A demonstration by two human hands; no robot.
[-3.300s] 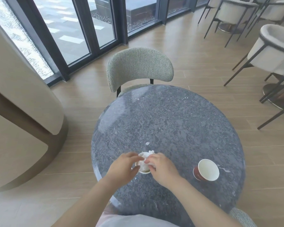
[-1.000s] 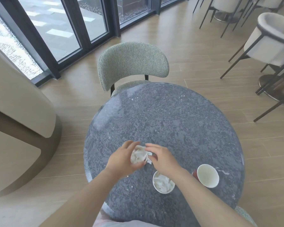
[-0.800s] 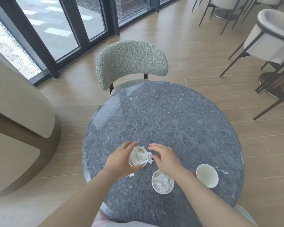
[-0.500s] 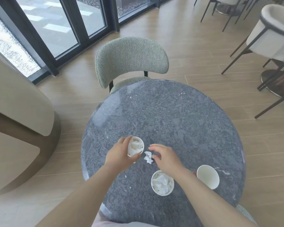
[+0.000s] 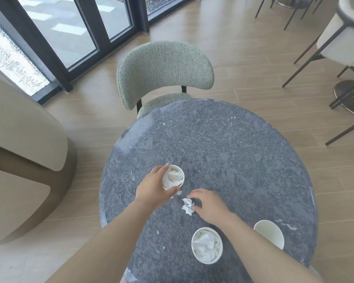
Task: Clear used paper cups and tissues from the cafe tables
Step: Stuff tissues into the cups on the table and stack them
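My left hand (image 5: pixel 153 189) grips a small white paper cup stuffed with white tissue (image 5: pixel 173 177), my fingers (image 5: pixel 161 170) curled round its side. The cup tilts with its mouth away from me, over the left part of the round, dark grey speckled stone table (image 5: pixel 223 144); I cannot tell whether its base touches the top. Just to its right a crumpled scrap of white tissue (image 5: pixel 188 206) lies on the table. My right hand (image 5: pixel 209 207) arches over that scrap with the fingers bent and narrow, the thumb tip at its edge; I cannot tell whether I am pinching it. Nearer to me, beneath my right forearm, a second white paper cup filled with tissue (image 5: pixel 206 245) stands upright. To its right stands an empty white-lined paper cup (image 5: pixel 270 234). A grey-green upholstered chair (image 5: pixel 164 72) is tucked against the table's far side.
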